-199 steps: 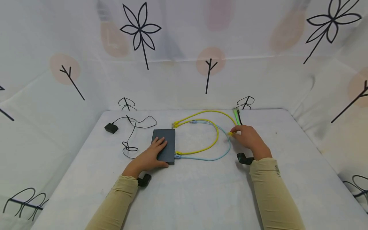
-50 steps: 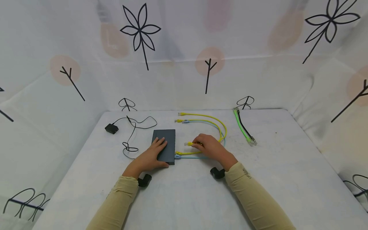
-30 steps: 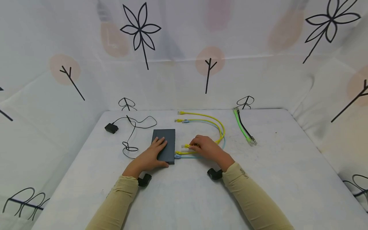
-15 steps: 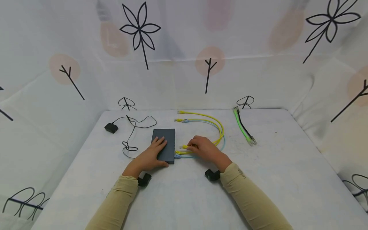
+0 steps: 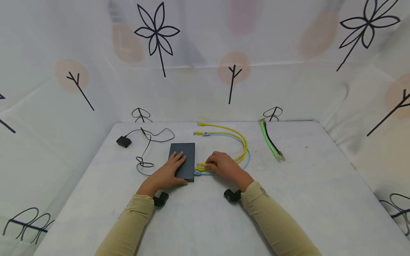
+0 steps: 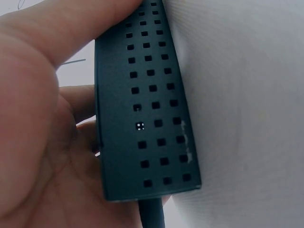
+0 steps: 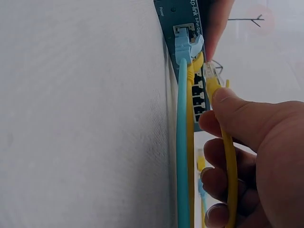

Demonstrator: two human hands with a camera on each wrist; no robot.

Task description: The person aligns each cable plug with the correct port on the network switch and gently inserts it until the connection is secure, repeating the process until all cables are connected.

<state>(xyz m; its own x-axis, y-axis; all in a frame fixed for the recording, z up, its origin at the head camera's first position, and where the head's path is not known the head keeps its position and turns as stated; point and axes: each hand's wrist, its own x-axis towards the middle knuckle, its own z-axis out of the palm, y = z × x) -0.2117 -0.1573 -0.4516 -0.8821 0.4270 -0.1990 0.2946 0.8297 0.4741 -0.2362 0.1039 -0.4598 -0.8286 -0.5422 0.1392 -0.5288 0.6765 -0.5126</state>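
Note:
A dark TP-Link network switch lies flat on the white-covered table. My left hand holds it, fingers spread over the top and thumb against the vented near side. A light blue network cable and a yellow network cable sit plugged into neighbouring ports. Between thumb and forefinger, my right hand pinches a second yellow network cable just behind its clear plug. That plug points at the switch, close beside the plugged-in yellow one and apart from the empty ports.
The cables' free ends, two yellow plugs and a light blue plug, lie behind the switch. A green cable and a black cable lie back right. At left are a black power adapter and its tangled cord.
My right hand has picked up the second yellow cable from the right and brought its plug leftward, close to the switch's ports. The left hand has stayed on the switch.

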